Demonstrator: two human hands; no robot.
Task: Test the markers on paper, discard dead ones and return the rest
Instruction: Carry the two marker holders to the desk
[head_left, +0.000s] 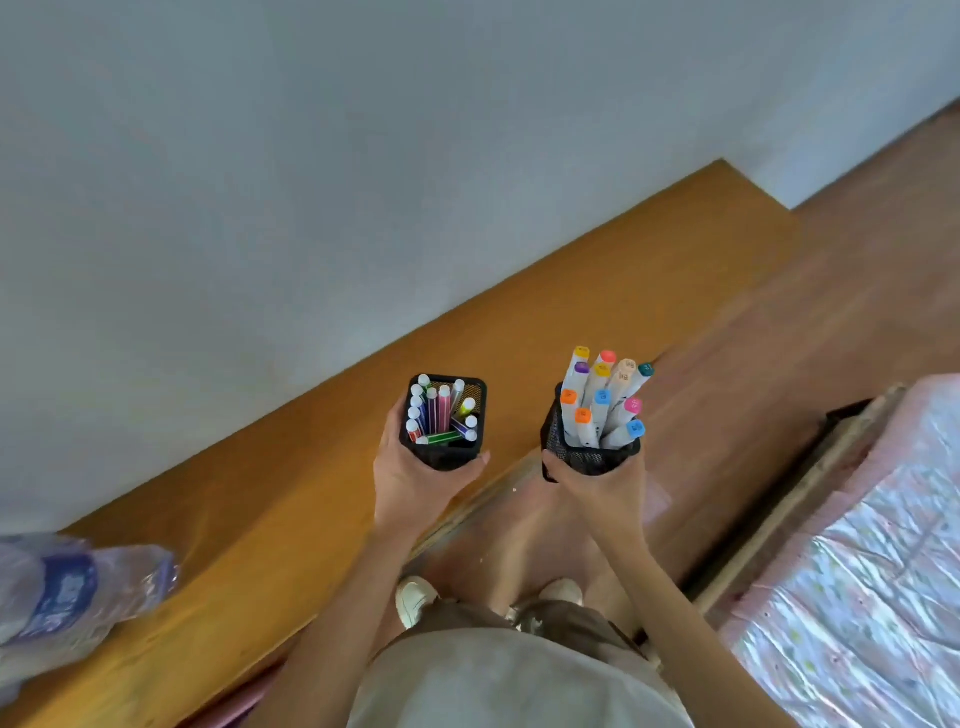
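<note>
I see my hands each wrapped round a black mesh cup, left hand (415, 475) on the short-marker cup (444, 423), right hand (597, 486) on the tall-marker cup (584, 452), markers (602, 400) upright, caps fanning away from me, beside the tabletop (322, 467) edge, floor (779, 338) ahead.

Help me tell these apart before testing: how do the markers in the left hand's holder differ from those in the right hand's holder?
The thin markers sit almost wholly inside the left holder; the thick markers stick far out of the right holder. The thin markers have colored barrels with white ends; the thick ones have pale barrels with colored caps. Both holders are black mesh, gripped by the left hand and right hand.
</note>
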